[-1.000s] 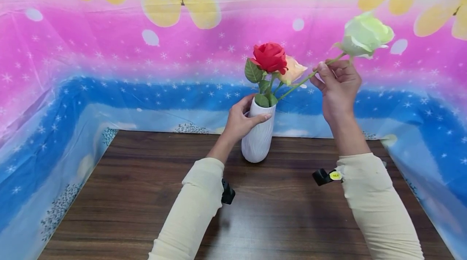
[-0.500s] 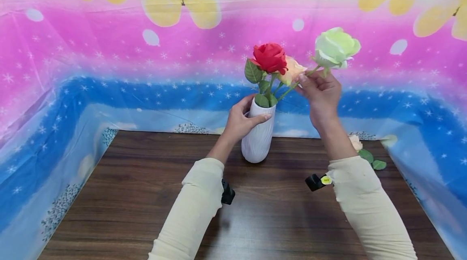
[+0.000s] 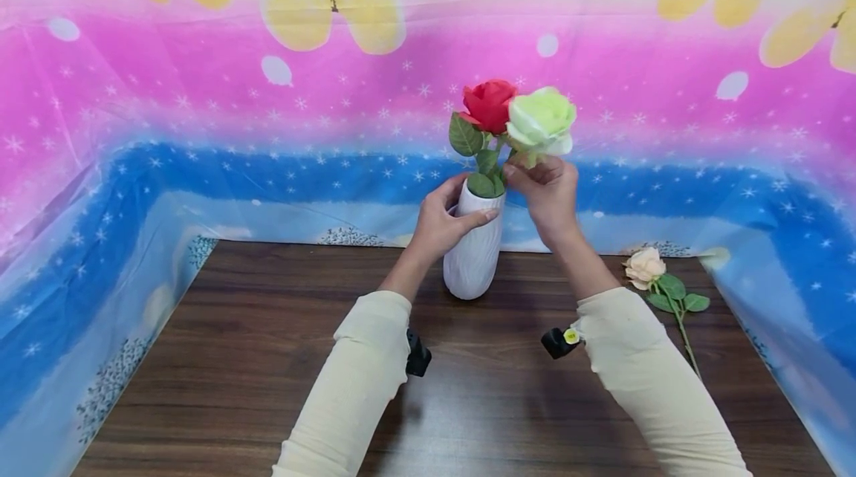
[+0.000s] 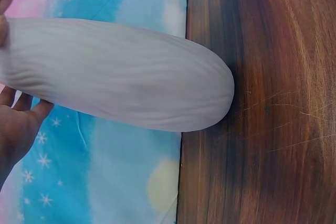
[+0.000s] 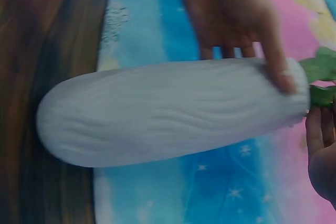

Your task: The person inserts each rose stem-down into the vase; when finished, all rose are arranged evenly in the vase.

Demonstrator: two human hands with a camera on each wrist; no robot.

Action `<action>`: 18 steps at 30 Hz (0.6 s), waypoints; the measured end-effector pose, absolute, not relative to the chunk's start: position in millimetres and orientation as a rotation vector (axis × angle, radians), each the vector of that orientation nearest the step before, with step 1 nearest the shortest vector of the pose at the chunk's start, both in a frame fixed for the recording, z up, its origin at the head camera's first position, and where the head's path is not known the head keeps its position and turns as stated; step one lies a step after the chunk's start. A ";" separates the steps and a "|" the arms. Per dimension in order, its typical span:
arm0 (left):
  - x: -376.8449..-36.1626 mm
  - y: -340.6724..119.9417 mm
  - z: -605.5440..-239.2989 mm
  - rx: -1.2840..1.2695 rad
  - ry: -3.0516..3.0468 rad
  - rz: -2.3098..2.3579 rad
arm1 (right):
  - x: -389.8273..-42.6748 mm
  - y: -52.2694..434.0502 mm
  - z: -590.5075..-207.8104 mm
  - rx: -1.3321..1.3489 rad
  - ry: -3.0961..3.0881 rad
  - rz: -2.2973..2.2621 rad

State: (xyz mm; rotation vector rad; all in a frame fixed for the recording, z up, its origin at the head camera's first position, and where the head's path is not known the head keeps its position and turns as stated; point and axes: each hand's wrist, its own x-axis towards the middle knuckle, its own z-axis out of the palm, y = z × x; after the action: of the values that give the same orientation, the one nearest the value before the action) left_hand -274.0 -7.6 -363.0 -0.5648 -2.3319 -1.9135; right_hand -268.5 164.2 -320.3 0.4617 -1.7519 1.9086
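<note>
At the back edge of the counter (image 3: 267, 358), near its middle, a white vase (image 3: 473, 254) stands upright against the blue and pink backdrop (image 3: 200, 128). The left hand (image 3: 438, 223) wraps the vase's upper part, thumb across the front and fingers curled round the far side, so this grip is clamped on the vase. A red rose (image 3: 490, 104) rises from the vase mouth with green leaves (image 3: 465, 137) below it. Just right of it, touching it, is a pale green rose (image 3: 542, 120). The right hand (image 3: 547, 191) sits directly under that bloom, just above the vase rim, its fingertips pinched together on the green rose's stem; most of the stem is hidden by the hand. In the right wrist view the vase (image 5: 173, 111) fills the picture with the left hand's fingers (image 5: 273, 61) over its neck. Near the right back corner of the counter a cream rose (image 3: 646, 266) lies flat, its stem (image 3: 685, 336) pointing toward the front edge, well apart from the vase.
</note>
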 end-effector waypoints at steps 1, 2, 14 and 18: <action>-274.2 -7.8 -363.3 -0.570 -2.330 -1.909 | -269.0 163.4 -323.0 0.469 -1.785 1.867; -274.3 -8.1 -363.4 -0.573 -2.331 -1.903 | -269.5 163.0 -325.3 0.468 -1.822 1.816; -272.9 -7.8 -362.0 -0.594 -2.307 -1.908 | -272.9 169.8 -338.7 0.373 -2.034 1.553; -273.2 -8.0 -362.4 -0.590 -2.308 -1.915 | -273.0 171.0 -339.7 0.385 -2.060 1.535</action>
State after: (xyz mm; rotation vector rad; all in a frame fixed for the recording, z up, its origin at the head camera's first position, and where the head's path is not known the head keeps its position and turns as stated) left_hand -273.2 -8.0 -362.4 -0.5903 -2.3078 -1.9155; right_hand -273.0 171.0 -339.7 0.3847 -2.0597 1.5347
